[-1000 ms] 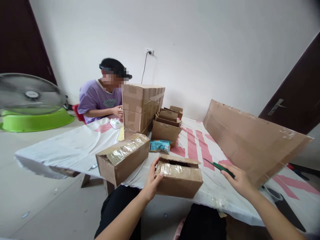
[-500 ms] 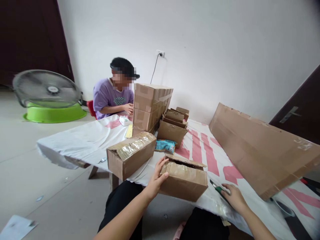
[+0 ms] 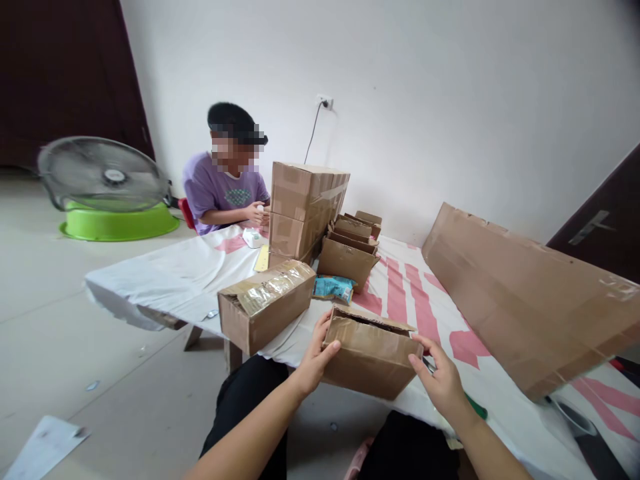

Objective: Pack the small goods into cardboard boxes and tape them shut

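Brown carton (image 3: 370,353): at the near edge of the table, mid-scene, tape across its top and a dark gap showing along the far flap.
Left hand (image 3: 315,360): grasping the carton's left end, thumb on the near side, fingers round the corner.
Right hand (image 3: 441,381): closed about the carton's right end — fingers at the top edge, thumb on the near side.
Green-handled knife (image 3: 477,406): on the table by the right hand, mostly hidden beneath it.
Taped box (image 3: 281,319): left of the carton, near the table's edge, its top flaps slightly raised.
Blue packet (image 3: 334,288): beyond the carton, just in front of the open boxes (image 3: 347,264).
Box stack (image 3: 295,207): farther off, left of the open boxes.
Cardboard panel (image 3: 520,313): large, standing at the right.
White cloth (image 3: 155,283): over the table, with pink patches.
Co-worker (image 3: 220,190): seated far left in purple — hands round something small and white.
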`<state>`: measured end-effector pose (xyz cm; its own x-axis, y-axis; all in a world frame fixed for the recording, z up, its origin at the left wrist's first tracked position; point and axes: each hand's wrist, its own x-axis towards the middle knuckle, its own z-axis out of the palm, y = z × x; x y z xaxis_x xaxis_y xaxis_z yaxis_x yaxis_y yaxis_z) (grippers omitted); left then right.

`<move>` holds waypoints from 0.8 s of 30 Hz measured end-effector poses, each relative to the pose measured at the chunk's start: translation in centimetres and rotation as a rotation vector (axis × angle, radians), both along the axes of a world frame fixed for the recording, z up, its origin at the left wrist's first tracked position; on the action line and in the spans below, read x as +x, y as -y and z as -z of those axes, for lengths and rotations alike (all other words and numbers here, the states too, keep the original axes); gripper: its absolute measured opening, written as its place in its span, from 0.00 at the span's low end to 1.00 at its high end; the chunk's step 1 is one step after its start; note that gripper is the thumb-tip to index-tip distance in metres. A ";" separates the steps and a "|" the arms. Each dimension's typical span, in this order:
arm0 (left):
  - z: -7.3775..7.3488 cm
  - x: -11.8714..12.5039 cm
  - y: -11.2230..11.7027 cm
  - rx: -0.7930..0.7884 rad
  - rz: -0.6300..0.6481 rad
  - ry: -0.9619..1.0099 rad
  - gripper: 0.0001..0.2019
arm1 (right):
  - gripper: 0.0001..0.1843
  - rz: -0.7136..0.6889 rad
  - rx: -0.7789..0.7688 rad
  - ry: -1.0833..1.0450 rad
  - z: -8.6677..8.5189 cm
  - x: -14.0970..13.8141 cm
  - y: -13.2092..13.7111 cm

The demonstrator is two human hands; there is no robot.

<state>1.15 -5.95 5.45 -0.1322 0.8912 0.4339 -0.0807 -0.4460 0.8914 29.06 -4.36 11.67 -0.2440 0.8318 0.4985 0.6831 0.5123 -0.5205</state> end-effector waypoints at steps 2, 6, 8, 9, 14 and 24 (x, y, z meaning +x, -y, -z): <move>-0.1 0.1 0.1 -0.014 0.020 0.029 0.24 | 0.17 -0.022 0.060 0.026 -0.4 -0.4 0.1; -0.1 0.3 0.0 -0.039 0.043 0.080 0.24 | 0.13 -0.086 0.161 0.107 -1.8 -1.6 -0.3; -0.1 0.3 -0.1 -0.038 0.040 0.086 0.25 | 0.12 -0.138 0.234 0.153 -2.6 -2.6 -0.6; -0.2 0.3 -0.1 -0.035 0.037 0.082 0.25 | 0.12 -0.164 0.268 0.175 -3.1 -3.3 -0.7; -0.4 0.1 0.0 -0.033 0.029 0.054 0.25 | 0.10 -0.250 0.334 0.235 -4.4 -6.6 -1.2; -0.3 0.0 -0.1 -0.015 0.026 0.004 0.25 | 0.10 -0.274 0.340 0.291 -4.6 -9.5 -2.3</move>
